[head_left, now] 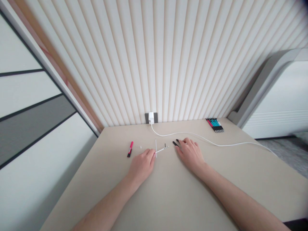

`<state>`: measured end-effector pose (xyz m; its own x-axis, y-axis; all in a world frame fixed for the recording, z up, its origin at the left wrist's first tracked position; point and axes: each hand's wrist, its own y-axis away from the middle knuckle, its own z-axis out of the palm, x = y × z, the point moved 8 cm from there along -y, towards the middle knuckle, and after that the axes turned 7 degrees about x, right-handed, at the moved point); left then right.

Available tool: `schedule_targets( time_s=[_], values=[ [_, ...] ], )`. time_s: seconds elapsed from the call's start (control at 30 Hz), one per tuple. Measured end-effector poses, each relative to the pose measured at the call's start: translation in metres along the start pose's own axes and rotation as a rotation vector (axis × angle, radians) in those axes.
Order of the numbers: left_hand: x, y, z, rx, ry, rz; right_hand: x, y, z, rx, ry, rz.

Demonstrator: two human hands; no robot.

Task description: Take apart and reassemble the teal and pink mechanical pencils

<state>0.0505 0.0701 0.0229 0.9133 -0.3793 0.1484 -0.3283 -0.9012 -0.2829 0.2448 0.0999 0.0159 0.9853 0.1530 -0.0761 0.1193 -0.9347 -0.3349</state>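
My left hand (142,166) rests on the beige tabletop (168,199), its fingertips at the crossing of a thin white stick (156,148) and a white tube (161,150). I cannot tell whether those fingers grip either piece. A small grey metal part (165,145) stands just beyond the tube. My right hand (190,154) lies flat and palm down to the right, with dark fingertips and nothing in it. A red marker (130,149) and a tiny white piece (141,147) lie left of my left hand.
A white charger (151,118) sits in a wall socket, and its white cable (211,143) runs right behind my right hand and off the table edge. A bundle of coloured pens (215,125) lies at the back right against the ribbed wall panel.
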Motion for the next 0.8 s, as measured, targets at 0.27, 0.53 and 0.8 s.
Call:
schedule_targets(
  time_s=[0.27, 0.53, 0.8],
  values=[
    [0.001, 0.000, -0.001, 0.013, -0.006, 0.014, -0.002, 0.001, -0.002, 0.009, -0.028, -0.027],
    [0.000, 0.001, 0.001, -0.008, -0.012, 0.006, -0.004, 0.001, 0.004, -0.032, -0.050, -0.041],
    [-0.001, 0.001, 0.002, -0.005, -0.021, 0.003, -0.003, -0.002, 0.009, 0.006, -0.246, -0.062]
  ],
)
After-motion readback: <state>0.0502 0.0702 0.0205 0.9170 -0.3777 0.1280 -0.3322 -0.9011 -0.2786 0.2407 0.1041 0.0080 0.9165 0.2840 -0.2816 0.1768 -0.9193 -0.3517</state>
